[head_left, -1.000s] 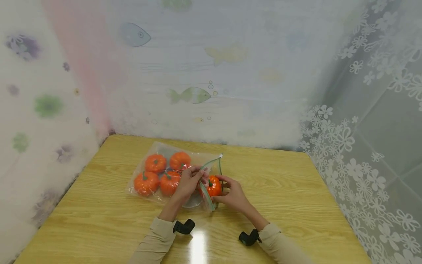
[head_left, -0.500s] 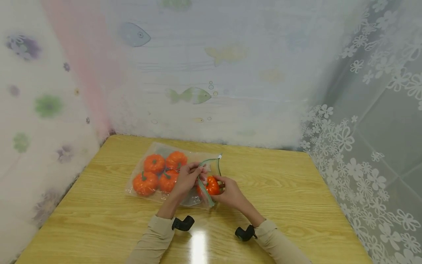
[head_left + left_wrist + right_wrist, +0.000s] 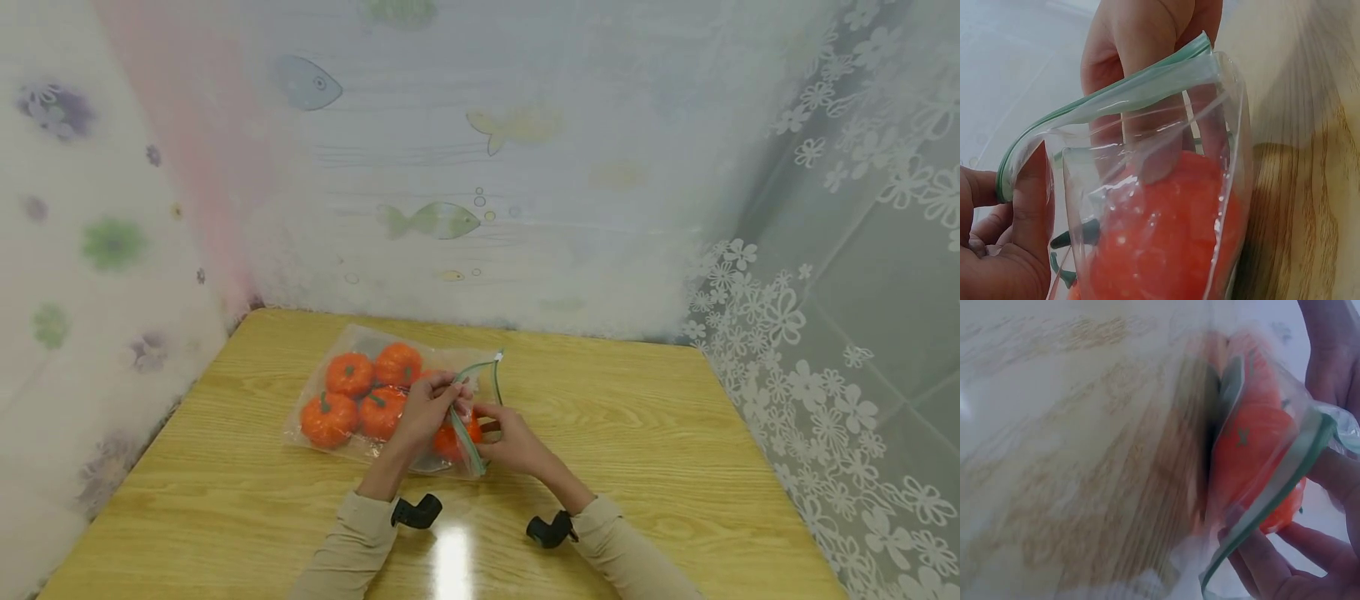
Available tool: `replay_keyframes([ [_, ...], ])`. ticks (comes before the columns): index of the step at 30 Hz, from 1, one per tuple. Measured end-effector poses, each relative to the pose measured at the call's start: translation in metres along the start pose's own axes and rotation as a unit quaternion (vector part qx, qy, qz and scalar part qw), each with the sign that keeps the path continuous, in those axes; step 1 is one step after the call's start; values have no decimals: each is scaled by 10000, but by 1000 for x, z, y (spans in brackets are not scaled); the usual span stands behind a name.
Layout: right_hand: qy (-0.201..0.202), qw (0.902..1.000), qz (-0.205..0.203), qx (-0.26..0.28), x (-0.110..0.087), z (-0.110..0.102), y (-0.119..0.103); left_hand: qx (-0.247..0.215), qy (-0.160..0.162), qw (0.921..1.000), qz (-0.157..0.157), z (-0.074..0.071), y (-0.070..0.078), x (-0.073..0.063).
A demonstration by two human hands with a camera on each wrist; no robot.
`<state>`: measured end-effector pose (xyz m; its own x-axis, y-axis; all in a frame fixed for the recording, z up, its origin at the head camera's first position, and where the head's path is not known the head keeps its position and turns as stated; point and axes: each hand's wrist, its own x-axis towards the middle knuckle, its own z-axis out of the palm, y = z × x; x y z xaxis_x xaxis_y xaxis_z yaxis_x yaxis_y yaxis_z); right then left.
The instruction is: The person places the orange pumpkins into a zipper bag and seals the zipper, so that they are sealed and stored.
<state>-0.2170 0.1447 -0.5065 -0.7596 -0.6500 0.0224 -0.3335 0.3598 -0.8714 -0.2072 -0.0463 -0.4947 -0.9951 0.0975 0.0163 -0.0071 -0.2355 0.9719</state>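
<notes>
A clear zip bag (image 3: pixel 457 358) with a green seal lies on the table, its mouth facing right. Several small orange toy pumpkins (image 3: pixel 328 419) with green stems show through the plastic. My left hand (image 3: pixel 425 410) pinches the upper edge of the bag's mouth between thumb and fingers, keeping it apart. Reaching into that mouth, my right hand (image 3: pixel 517 440) grips another pumpkin (image 3: pixel 1166 244), which is now behind the green-edged rim. In the right wrist view, fingers (image 3: pixel 1260 556) of the right hand curl against the pumpkin at the seal; part of the grip is hidden by plastic.
The wooden table (image 3: pixel 637 417) extends to the right of the bag and in front of it. Patterned curtains (image 3: pixel 585 208) hang behind the table and at both sides. A black camera mount (image 3: pixel 550 530) sits on each wrist.
My right hand has moved left with the pumpkin, pushing it deeper into the bag's mouth. The pumpkins inside have shifted slightly left. My left hand stays on the rim.
</notes>
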Motion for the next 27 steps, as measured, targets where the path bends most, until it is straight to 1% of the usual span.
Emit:
replay_keyframes([
  [6,-100,9997,185,-91,4,4,-2,17,8,10000,-70,-2,-2,-1],
  [10,-156,9996,221,-85,4,3,-1,61,-43,10000,-61,-4,-2,-1],
  [14,-159,9997,198,-40,1,1,0,10,-57,9999,-90,-5,-4,-1],
  [17,-70,9999,154,-18,-2,-1,1,18,-28,9999,-121,-6,-5,-1],
  [20,48,9999,164,-10,-7,-4,-1,139,-22,9999,-101,-7,-6,-1],
  [23,156,9998,74,-31,-11,-9,-3,228,-20,9997,-85,-8,-6,-1],
  [27,387,9992,-4,36,-15,-18,-6,257,-12,9996,-120,-8,-5,-2],
])
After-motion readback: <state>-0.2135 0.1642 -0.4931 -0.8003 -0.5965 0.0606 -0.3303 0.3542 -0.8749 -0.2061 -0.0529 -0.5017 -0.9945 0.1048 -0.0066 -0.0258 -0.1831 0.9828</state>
